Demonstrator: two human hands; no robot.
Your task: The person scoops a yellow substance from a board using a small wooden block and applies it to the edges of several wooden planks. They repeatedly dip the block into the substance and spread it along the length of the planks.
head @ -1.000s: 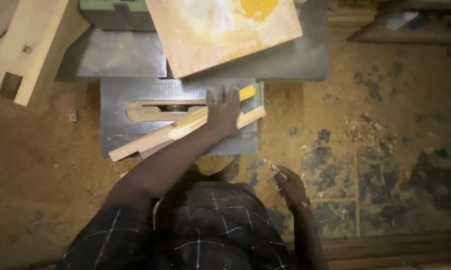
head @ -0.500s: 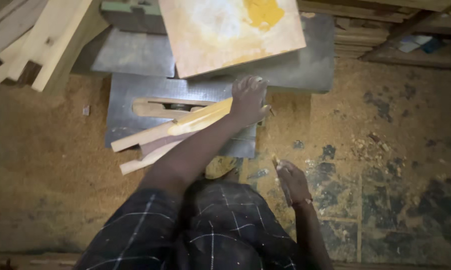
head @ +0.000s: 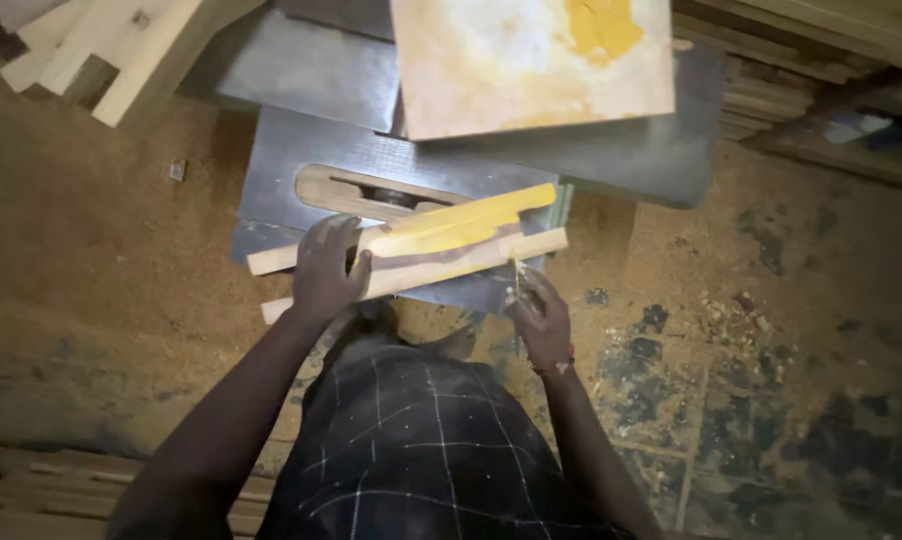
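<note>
Several long wooden strips lie across the grey metal saw table; the top strip is smeared yellow. My left hand presses down on the strips' left part, fingers curled over them. My right hand is at the table's near right edge, pinching a thin sliver of wood that touches the right end of the strips. A wooden insert with a slot sits in the table just behind the strips.
A square board stained yellow rests on the larger grey machine top behind. Pale timber pieces are stacked at the far left, planks at the far right. Sawdust covers the floor; more boards lie near left.
My left hand moved from the right end of the strips to their left part. My right hand rose from beside my body to the strips' right end. The view shifted.
</note>
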